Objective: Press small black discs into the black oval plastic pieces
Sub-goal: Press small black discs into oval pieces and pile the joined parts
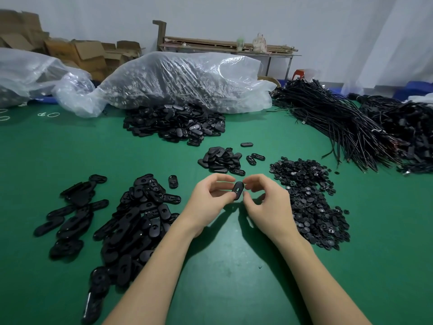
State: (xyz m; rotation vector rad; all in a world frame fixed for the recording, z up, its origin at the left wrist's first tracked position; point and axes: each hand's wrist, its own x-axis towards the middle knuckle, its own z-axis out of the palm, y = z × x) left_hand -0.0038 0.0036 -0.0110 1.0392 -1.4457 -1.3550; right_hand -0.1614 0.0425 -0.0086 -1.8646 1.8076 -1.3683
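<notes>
A black oval plastic piece (237, 190) is held a little above the green table (222, 266), pinched between thumb and fingers of my left hand (207, 202). My right hand (263, 199) is beside it, fingers curled, fingertips touching the piece's right edge. Whether a disc sits in the right fingers is hidden. A heap of small black discs (309, 198) lies just right of my right hand. A pile of oval pieces (136, 219) lies to the left.
A small pile of oval pieces (222, 160) lies just beyond my hands, a larger one (175, 124) farther back by clear plastic bags (182, 80). Bundled black cables (339, 123) fill the back right. Cardboard boxes (77, 52) stand at the rear left.
</notes>
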